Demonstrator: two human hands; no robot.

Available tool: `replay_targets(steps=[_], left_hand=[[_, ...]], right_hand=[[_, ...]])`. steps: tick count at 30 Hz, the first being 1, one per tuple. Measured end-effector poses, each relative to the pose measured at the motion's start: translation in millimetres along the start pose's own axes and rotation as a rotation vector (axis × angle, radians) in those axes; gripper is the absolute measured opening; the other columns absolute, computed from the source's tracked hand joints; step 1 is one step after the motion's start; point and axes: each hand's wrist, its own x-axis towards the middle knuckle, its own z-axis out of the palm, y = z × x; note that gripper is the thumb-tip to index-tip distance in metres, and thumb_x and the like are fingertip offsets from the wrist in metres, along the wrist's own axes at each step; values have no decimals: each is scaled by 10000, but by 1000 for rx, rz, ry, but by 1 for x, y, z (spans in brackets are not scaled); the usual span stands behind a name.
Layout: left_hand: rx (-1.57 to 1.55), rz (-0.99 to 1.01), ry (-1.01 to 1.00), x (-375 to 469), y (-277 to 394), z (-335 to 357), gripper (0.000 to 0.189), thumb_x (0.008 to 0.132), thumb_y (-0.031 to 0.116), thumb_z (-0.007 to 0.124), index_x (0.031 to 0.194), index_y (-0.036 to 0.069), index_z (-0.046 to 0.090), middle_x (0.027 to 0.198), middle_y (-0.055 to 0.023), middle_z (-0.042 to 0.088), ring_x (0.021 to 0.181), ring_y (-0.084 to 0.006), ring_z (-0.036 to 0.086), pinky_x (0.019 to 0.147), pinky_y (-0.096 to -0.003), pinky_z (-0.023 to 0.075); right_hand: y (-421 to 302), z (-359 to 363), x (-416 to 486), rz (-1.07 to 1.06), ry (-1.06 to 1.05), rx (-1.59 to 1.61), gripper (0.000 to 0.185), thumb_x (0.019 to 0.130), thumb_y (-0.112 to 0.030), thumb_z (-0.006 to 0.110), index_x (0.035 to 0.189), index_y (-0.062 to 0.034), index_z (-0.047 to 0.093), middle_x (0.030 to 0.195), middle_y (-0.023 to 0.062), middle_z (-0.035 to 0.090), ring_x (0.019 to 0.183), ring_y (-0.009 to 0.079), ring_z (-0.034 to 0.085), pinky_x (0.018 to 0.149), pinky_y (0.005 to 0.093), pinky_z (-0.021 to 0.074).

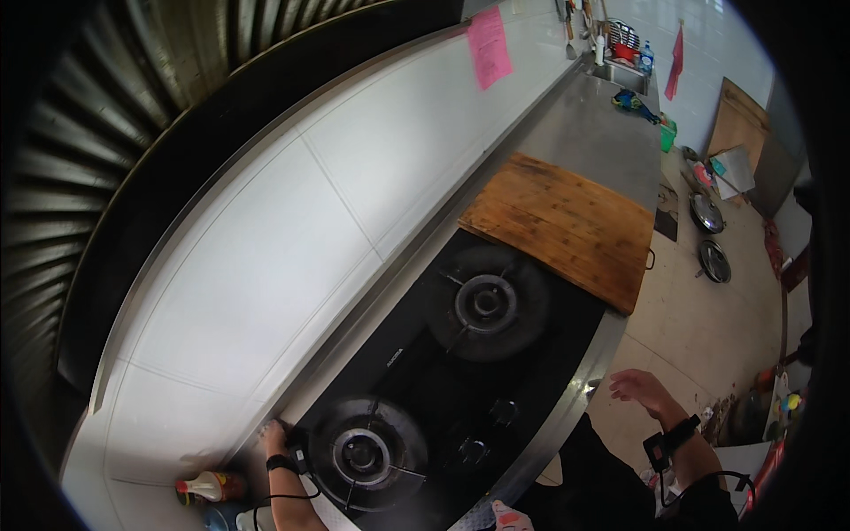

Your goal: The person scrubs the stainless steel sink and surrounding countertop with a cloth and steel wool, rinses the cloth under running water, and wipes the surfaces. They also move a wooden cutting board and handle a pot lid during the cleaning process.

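A black two-burner gas cooktop [412,378] is set in the steel counter before me. My left hand [273,435] reaches to the back left corner, between the near burner [362,455] and the tiled wall; its fingers are partly hidden, and whether they hold something is unclear. Over the floor beyond the counter's front edge is my right hand [639,388], fingers apart and empty. Both wrists wear black straps with cabled devices. A wooden cutting board [564,226] lies across the counter, its edge beside the far burner [486,302].
Bottles [211,486] stand in the left corner. A steel sink [621,76] and a blue-green cloth [634,106] are at the counter's far end. Lidded pans [706,212] sit on the floor at right. A range hood [265,86] hangs above. A pink cloth [490,48] hangs on the wall.
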Motion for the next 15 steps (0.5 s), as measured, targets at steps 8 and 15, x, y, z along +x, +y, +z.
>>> replay_targets(steps=[8,15], left_hand=[[18,46,-357,28,50,-55,389,805,340,454,933,25,644,1022,-198,595,979,-353,562,826,-431,448],[-515,-260,-300,75,77,-26,294,768,176,419,877,-5,622,1008,-217,587,978,-382,533,795,-438,425]], right_hand=[[31,-73,30,61,209,92,287,841,-177,532,1080,-19,549,900,53,602,776,136,580,678,241,450],[7,-118,83,75,417,288,410,847,-294,553,1173,-63,463,921,27,550,815,126,539,710,266,442]])
